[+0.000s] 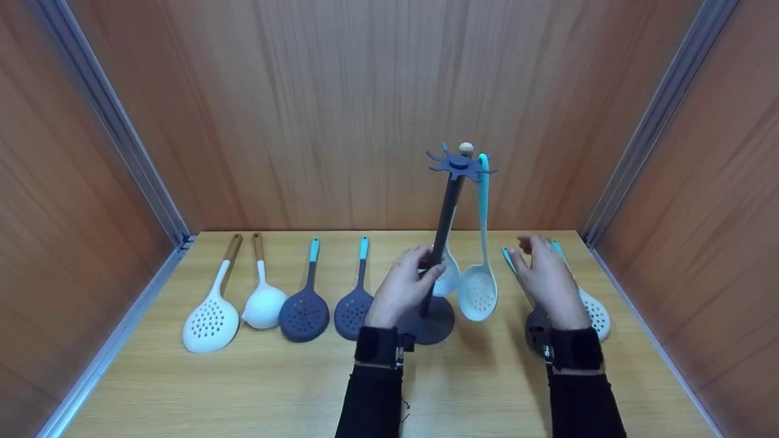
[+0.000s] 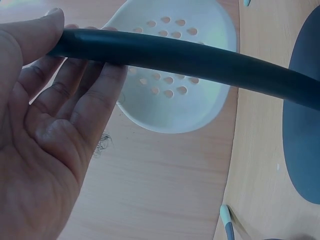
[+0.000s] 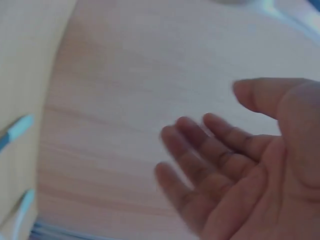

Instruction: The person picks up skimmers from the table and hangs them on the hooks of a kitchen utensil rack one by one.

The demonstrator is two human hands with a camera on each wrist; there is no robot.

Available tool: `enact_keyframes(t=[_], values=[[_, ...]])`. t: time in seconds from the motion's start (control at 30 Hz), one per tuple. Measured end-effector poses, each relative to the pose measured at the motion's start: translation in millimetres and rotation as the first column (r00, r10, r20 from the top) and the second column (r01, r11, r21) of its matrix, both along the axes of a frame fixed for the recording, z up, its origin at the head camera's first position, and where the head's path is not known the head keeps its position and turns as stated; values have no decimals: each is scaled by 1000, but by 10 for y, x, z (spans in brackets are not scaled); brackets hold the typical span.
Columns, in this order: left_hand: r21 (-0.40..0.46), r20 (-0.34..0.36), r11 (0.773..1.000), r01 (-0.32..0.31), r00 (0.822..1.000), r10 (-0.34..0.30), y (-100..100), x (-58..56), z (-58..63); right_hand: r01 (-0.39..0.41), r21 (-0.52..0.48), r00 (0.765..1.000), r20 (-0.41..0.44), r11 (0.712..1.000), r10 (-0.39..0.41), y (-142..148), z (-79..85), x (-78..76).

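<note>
Utensil stand (image 1: 448, 213): right of tabletop (image 1: 243, 395) centre, pinched in left hand (image 1: 405, 286)
Right hand (image 1: 548, 280): wide, thumb apart from fingers, above right pair
Room: gap between slotted spoon (image 1: 478, 292) and right hand; far edge meets back panel (image 1: 365, 121)
Hung: 2, slotted spoon plus half-hidden white utensil (image 1: 448, 277)
Laid left: 4, white skimmer (image 1: 210, 322), white ladle (image 1: 264, 307), two dark skimmers (image 1: 304, 316)
Laid right: 2, dark-headed utensil (image 1: 535, 316), pale skimmer (image 1: 596, 313)

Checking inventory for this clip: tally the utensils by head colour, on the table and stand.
Dark heads: 3 (one partly hidden by the right hand)
Pale heads: 5 (one partly hidden by the stand)
Total: 8
</note>
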State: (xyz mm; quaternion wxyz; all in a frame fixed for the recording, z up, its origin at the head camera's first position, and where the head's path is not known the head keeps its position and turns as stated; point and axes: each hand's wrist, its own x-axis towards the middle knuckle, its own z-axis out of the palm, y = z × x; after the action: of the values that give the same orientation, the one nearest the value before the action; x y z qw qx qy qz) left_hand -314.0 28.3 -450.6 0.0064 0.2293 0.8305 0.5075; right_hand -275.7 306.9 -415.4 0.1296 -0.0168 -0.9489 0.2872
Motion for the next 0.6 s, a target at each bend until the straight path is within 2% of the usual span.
enact_keyframes(t=[0.13, 0.3, 0.43, 0.6], values=[[-9, 6, 1000, -4, 1000, 4, 2, -6, 4, 0, 20, 995, 101, 1000, -2, 105, -155, -104], [8, -42, 1000, 2, 999, -2, 11, -7, -8, 18, 79, 992, 121, 997, -28, 196, -314, -189], [18, -47, 1000, 4, 999, -3, 11, -2, -10, 30, 117, 984, 172, 993, -50, 275, -428, -255], [22, -22, 1000, 5, 1000, -5, 4, 2, -9, 19, 84, 963, 265, 996, -41, 346, -552, -297]])
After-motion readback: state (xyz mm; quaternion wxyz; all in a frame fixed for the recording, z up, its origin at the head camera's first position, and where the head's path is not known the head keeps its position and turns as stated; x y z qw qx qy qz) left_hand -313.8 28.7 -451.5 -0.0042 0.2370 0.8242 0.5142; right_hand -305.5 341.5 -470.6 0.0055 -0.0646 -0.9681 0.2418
